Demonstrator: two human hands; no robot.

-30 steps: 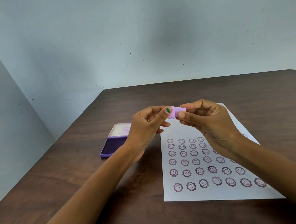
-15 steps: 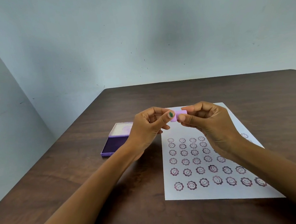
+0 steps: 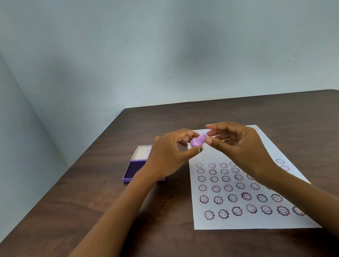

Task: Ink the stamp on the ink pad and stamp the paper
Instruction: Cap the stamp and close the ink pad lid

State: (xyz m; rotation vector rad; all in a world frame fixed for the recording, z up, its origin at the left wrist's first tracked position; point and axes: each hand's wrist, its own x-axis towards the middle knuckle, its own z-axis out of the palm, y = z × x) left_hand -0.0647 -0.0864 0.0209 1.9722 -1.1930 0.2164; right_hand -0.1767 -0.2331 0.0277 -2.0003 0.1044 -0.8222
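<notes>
A small lilac stamp (image 3: 198, 141) is held in the air above the top of the paper. My left hand (image 3: 169, 154) pinches it between thumb and fingers. My right hand (image 3: 237, 145) touches its right end with fingertips. The white paper (image 3: 249, 221) lies on the table to the right, covered with several rows of purple smiley-flower prints. The open purple ink pad (image 3: 132, 170) sits on the table left of the paper, partly hidden behind my left hand, its lid (image 3: 140, 152) lying flat behind it.
The dark wooden table (image 3: 89, 204) has its left edge near a pale wall (image 3: 159, 48) and its front edge close to me. My forearms cross the near part of the table.
The stamp has turned in my fingers, now tilted with its left end lower. My left thumb has shifted under it and my right fingers have loosened and spread.
</notes>
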